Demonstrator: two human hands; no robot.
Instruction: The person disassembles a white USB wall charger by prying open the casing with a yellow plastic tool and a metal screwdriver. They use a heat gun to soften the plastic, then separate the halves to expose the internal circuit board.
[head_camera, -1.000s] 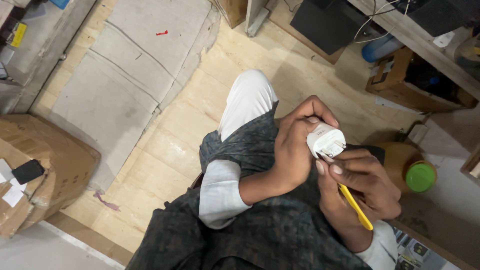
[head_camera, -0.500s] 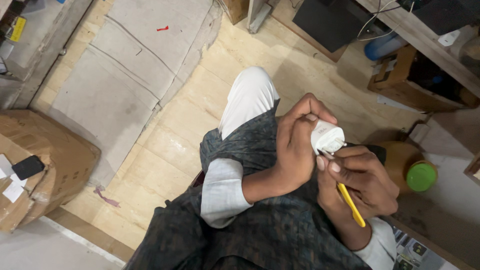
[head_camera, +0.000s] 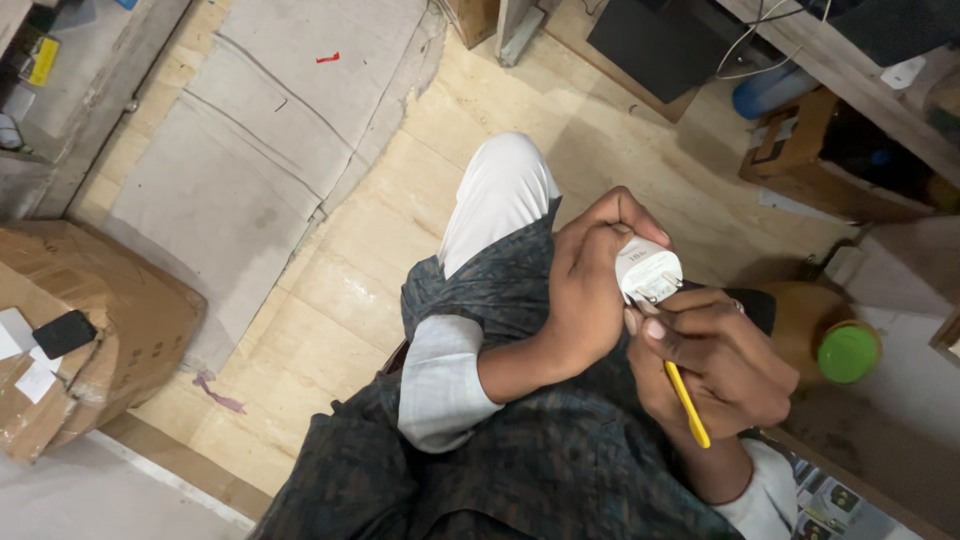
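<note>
While the left hand (head_camera: 590, 290) grips the white plug adapter (head_camera: 648, 272) above the lap, the right hand (head_camera: 715, 365) pinches a yellow-handled screwdriver (head_camera: 688, 403) at its pins; steady, aligned turning seems needed next.

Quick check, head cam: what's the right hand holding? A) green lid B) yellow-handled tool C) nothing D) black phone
B: the right hand grips a yellow-handled tool, its tip at the small white plug-like part held in the left hand; the green lid sits untouched to the side.
</note>
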